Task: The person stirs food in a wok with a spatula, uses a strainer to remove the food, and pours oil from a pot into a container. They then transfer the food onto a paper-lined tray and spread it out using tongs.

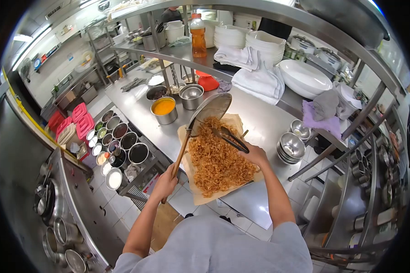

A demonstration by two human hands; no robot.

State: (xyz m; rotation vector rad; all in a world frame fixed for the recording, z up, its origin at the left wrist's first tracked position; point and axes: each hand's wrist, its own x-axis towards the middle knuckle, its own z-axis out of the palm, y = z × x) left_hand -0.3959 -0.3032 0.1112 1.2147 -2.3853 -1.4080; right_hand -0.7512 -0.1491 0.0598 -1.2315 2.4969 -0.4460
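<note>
My left hand (164,185) is closed around the wooden handle of a wire-mesh strainer (212,108), whose basket is tilted over the far end of the food. In my right hand (255,154) is a pair of dark tongs (232,140), their tips at the upper part of the pile. Golden-brown fried shreds, perhaps fried onions (218,164), lie heaped on brown parchment paper (197,193), with some against the strainer's rim. The paper rests on the steel table, and the edge of a tray seems to show beneath it.
A pot of orange liquid (164,109) and a steel pot (192,96) stand beyond the paper. Stacked steel bowls (290,148) sit to the right. Containers of sauces (138,153) line the left. An overhead shelf holds white towels (259,82), dishes and a bottle (197,36).
</note>
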